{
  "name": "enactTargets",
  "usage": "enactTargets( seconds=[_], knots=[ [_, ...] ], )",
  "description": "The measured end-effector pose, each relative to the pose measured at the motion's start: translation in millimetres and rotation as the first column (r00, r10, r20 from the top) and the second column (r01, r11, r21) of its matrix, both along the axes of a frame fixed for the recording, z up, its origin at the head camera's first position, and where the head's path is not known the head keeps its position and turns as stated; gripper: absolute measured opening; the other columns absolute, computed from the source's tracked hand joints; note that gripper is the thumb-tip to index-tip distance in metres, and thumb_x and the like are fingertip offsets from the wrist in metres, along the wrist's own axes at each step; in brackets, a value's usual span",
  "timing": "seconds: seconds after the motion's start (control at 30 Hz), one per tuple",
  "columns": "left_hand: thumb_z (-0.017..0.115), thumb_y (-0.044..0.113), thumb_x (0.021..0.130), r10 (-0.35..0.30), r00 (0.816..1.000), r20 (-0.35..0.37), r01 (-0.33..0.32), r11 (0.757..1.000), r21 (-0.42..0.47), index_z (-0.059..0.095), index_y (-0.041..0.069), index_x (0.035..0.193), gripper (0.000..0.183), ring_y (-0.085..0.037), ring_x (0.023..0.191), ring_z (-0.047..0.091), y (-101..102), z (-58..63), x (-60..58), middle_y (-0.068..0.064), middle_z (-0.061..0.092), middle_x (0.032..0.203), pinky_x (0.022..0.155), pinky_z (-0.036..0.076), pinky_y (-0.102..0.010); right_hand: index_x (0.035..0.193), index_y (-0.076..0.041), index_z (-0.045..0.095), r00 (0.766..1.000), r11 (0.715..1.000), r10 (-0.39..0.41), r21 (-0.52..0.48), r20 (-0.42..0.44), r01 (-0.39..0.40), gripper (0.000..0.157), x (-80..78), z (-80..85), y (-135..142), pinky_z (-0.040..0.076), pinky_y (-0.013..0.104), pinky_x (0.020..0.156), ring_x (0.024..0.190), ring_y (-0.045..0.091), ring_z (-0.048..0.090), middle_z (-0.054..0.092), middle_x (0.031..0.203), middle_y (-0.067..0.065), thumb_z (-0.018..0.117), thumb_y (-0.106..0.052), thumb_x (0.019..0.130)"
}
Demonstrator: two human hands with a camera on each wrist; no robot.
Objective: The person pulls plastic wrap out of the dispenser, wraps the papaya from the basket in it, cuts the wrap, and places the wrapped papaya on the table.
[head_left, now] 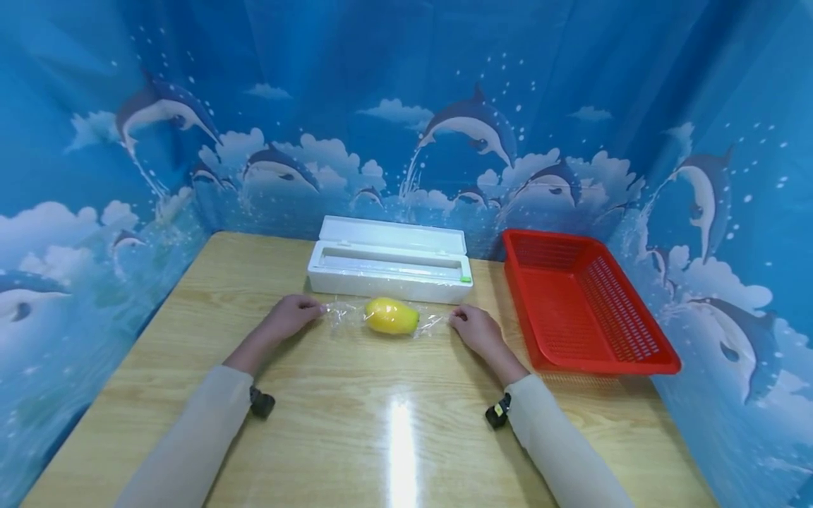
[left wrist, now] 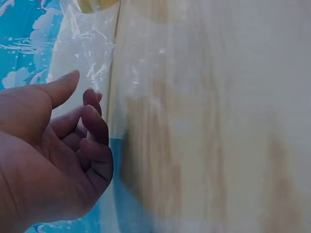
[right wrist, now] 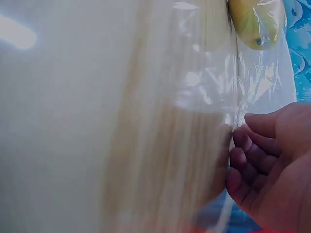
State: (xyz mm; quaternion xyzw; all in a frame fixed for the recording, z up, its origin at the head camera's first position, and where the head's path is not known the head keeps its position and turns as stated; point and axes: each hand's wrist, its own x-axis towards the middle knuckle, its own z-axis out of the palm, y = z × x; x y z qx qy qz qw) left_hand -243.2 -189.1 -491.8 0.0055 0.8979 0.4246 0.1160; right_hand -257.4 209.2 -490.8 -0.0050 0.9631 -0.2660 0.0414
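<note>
On the table lies a yellow oval fruit (head_left: 391, 316), papaya-like, wrapped in clear plastic wrap (head_left: 435, 321) that extends past both its ends. At the left end, the fingertips of my left hand (head_left: 293, 314) meet the wrap. The left wrist view shows that hand (left wrist: 58, 155) with curled fingers and a small gap before the thumb; whether film lies between them is unclear. My right hand (head_left: 478, 328) pinches the gathered right end. In the right wrist view the thumb and forefinger of this hand (right wrist: 272, 160) come together on the film.
Behind the fruit stands a white wrap dispenser box (head_left: 387, 283) with its lid raised and a green piece at its right end. A red perforated basket (head_left: 540, 346) sits to the right. Dolphin-printed curtains (head_left: 381, 162) surround the wooden table (head_left: 317, 423).
</note>
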Motion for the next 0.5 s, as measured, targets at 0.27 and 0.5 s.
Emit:
enactTargets(
  seconds=[0.27, 0.5],
  knots=[
    [0.058, 0.03, 0.103, 0.109, 0.982, -0.156, -0.106, 0.994, 0.032, 0.056, 0.004, 0.139, 0.044, -0.03, 0.104, 0.062, 11, 28.6, 24.9, -0.017, 0.063, 0.123, 0.086, 0.054, -0.043, 0.12, -0.006, 0.069, 0.99, 0.995, -0.009, -0.102, -0.143, -0.006, 0.026, 12.1, 12.0, 4, 0.052, 0.045, 0.088, 0.098, 0.028, 0.062, 0.068, 0.107, 0.013, 0.057, -0.021, 0.102],
    [0.066, 0.023, 0.098, -0.005, 0.911, -0.412, 0.033, 0.998, 0.062, 0.063, 0.009, 0.129, 0.034, -0.029, 0.114, 0.06, 57, 42.9, 40.0, -0.011, 0.061, 0.126, 0.098, 0.053, -0.048, 0.119, -0.005, 0.069, 0.916, 0.97, 0.145, -0.13, -0.374, -0.207, 0.024, 30.8, 30.2, -21, 0.056, 0.042, 0.087, 0.101, 0.025, 0.064, 0.067, 0.111, 0.011, 0.063, -0.015, 0.099]
  ],
)
